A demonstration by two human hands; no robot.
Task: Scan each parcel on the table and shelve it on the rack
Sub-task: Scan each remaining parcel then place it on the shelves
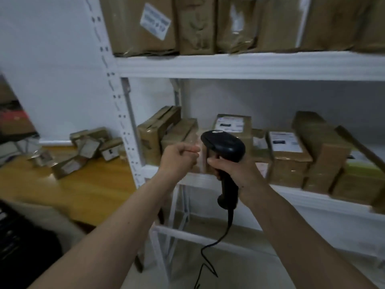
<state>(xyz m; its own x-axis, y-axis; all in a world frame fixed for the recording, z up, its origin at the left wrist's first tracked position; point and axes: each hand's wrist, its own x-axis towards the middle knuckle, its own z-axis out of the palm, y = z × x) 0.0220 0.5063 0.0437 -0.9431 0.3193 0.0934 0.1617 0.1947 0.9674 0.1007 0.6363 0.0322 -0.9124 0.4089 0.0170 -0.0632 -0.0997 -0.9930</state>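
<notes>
At rack's middle shelf (229, 180): left hand (179, 156) pinches small tape-wrapped parcel (201, 159) by near edge, standing it among shelved boxes. Right hand (233, 170) grips black scanner (224, 151) handle. Parcel likely light, stiff, slick; hold by sides.

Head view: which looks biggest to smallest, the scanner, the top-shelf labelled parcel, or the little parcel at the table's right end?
1. Top-shelf labelled parcel
2. Scanner, though it is nearest the camera, so its rank is unsure
3. Table parcel, farther off
</notes>
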